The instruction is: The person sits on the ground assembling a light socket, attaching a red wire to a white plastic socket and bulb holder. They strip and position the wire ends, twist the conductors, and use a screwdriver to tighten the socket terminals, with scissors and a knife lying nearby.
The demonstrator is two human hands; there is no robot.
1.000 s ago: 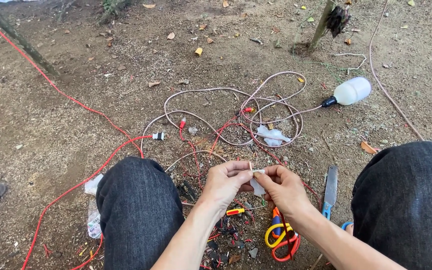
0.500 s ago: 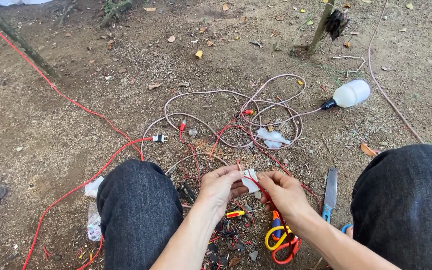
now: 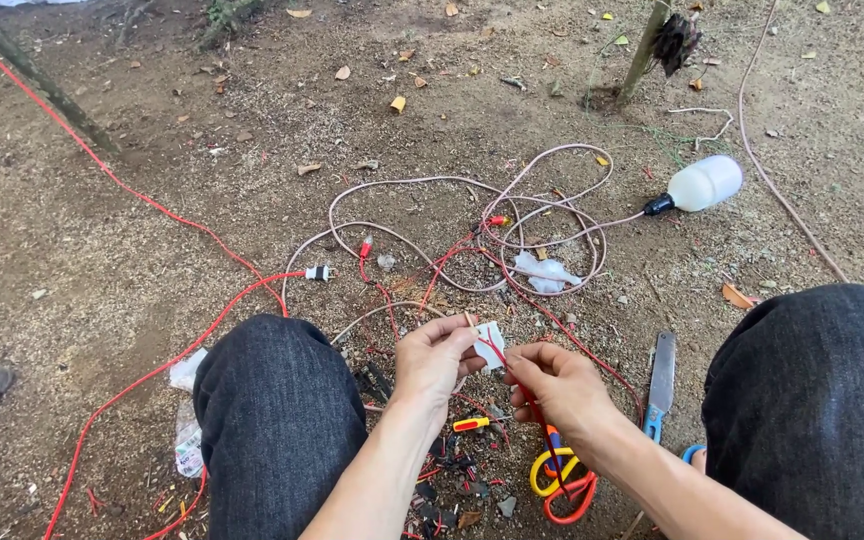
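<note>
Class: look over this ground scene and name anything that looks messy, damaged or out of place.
Wire offcuts litter the dirt between the knees. Pink cable lies in tangled loops. The bulb lies on bare soil. Left hand and right hand pinch a red wire.

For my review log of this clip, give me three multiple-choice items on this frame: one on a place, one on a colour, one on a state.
1. Where does the white light bulb lie?
A. on the dirt at upper right
B. in the left hand
C. on a knee

2. What colour is the thin wire between the hands?
A. blue
B. red
C. green

3. How are the scissors now?
A. held open in the right hand
B. lying on the ground, unheld
C. cutting a cable

Key: 1 A, it rests on bare soil on its pinkish cord. 2 B, it runs red from the left hand to the right hand. 3 B, they lie below the right wrist.
</note>
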